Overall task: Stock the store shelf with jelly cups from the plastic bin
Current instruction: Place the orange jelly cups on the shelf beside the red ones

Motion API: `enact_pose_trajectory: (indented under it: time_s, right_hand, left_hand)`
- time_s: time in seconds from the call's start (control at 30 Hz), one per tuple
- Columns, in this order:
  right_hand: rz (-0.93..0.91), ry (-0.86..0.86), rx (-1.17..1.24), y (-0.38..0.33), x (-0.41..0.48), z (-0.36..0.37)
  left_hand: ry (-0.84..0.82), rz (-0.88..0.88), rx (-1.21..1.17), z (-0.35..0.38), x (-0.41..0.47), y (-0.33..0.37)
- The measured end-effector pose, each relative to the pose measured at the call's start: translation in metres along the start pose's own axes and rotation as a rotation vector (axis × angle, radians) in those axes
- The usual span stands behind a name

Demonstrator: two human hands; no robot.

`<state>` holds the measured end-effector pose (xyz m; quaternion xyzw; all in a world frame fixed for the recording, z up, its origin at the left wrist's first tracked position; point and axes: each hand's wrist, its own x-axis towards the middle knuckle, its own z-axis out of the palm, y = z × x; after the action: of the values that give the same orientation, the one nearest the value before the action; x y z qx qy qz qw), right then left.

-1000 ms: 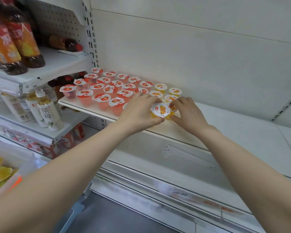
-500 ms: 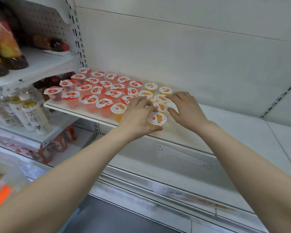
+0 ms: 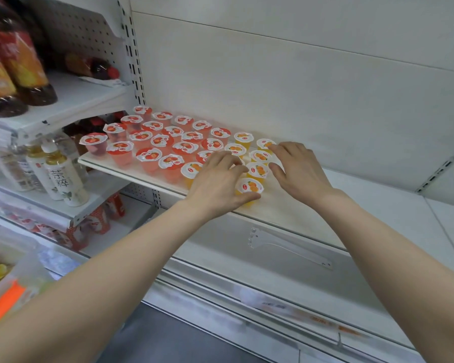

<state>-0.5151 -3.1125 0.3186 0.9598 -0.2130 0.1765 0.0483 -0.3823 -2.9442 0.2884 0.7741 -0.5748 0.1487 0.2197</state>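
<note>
Surroundings: a white shelf (image 3: 286,209) carries rows of red jelly cups (image 3: 152,155) on its left part. A smaller cluster of orange jelly cups (image 3: 243,137) stands just to their right, against a plain white back panel (image 3: 273,74).
Neighbouring bay: white-capped tea bottles (image 3: 60,179) stand on a lower shelf to the left, and dark drink bottles (image 3: 19,61) with orange-red labels stand above them.
Below: a loose white bracket (image 3: 288,247) lies flat on the level under the shelf.
Plastic bin: the clear plastic bin (image 3: 24,271) sits at the lower left edge, blurred, with yellow contents showing through. It is well apart from both hands.
In the way: the cups stand packed lid to lid. The left hand (image 3: 218,179) covers parts of several cups at the join of red and orange.
Task cup: the front orange jelly cup (image 3: 249,187) stands near the shelf's front edge, just in front of another orange cup.
Orientation: it is upright with a vertical axis. Its printed foil lid faces up and the body narrows downward.
Left hand: the thumb lies along the cup's near side, and the curled fingers reach over the cups behind. It holds the cup lightly between thumb and forefinger.
Right hand: the right hand (image 3: 299,171) is spread and relaxed, gripping nothing. Its fingertips touch the rightmost orange cups, and the thumb is beside the cup behind the front one.
</note>
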Motion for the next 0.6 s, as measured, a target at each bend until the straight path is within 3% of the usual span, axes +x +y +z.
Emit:
enact_pose_trajectory:
  time_s: [0.27,0.6]
  right_hand:
    - [-0.062,0.027,-0.038,-0.048,0.020,-0.024]
    - [-0.227,0.071,-0.022,-0.194,0.044,-0.025]
  left_hand:
    - [0.047,-0.023,0.110,-0.056,-0.011,-0.061]
    - [0.067,-0.131,0.220,-0.129,-0.104,-0.175]
